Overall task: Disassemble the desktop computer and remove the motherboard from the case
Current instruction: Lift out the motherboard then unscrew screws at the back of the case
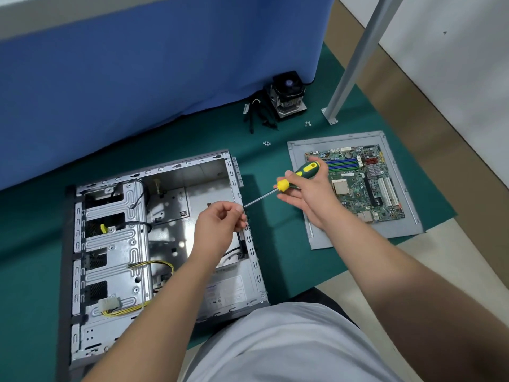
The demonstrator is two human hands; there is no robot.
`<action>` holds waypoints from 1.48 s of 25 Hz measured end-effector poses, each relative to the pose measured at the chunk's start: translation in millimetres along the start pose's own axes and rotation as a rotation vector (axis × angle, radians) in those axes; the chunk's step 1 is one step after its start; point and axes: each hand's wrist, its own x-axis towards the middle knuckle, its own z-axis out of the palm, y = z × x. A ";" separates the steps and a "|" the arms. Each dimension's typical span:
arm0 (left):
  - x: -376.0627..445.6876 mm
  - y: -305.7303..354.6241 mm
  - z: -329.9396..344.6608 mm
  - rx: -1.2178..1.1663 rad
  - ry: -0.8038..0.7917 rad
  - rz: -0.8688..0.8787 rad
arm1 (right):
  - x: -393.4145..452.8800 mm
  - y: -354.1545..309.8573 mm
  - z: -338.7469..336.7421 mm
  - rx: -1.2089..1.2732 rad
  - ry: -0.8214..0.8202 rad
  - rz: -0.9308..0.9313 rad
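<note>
- Your right hand point(308, 188) grips the screwdriver point(292, 180) by its green and yellow handle, fingers wrapped round it, with the shaft slanting down and left toward the case's right rim.
- Your left hand point(220, 221) has its fingertips pinched together right at the screwdriver's tip; whatever they hold is too small to make out, probably a screw.
- The motherboard point(358, 183) is already out: it lies face up on the grey side panel point(300, 150), on the green mat point(275, 161), well apart from the case.
- The case point(170, 232) lies open on its side on the mat, its board bay bare; the drive cage and yellow cables remain at the left.
- If that is a screw, draw it straight off the tip with a steady pinch and keep the shaft still while you do.
- Set it with the small screws point(266, 143) already lying on the mat beyond the case, so none gets lost.
- Keep the screwdriver's tip away from the motherboard when you put the tool down.
- The cooler fan point(287, 95) and loose black cables point(259, 114) sit by the blue partition point(165, 64).
</note>
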 end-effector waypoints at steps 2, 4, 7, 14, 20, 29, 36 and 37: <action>1.6 1.3 -2.3 0.097 -0.029 0.036 | 1.6 -4.6 -3.4 0.056 -0.033 0.024; 3.3 2.9 -4.4 0.160 -0.016 0.064 | 2.6 -8.1 -7.1 0.053 0.001 -0.011; 3.4 -1.7 -8.0 0.145 0.174 0.063 | 3.7 -1.0 -18.4 0.043 0.096 -0.077; 19.0 -30.8 -18.2 0.424 0.067 -0.260 | 5.1 49.0 -52.2 0.002 0.274 0.033; 32.3 -51.4 -9.0 0.597 -0.227 -0.442 | 7.2 77.3 -56.0 0.035 0.343 0.116; 41.5 -68.8 -12.1 0.493 -0.185 -0.533 | 4.9 95.1 -46.3 0.065 0.330 0.198; 43.0 -74.5 -12.3 0.412 -0.193 -0.572 | 5.8 96.4 -45.9 0.062 0.350 0.194; 43.3 -75.9 -13.3 0.410 -0.197 -0.573 | 5.8 96.3 -45.7 0.060 0.352 0.193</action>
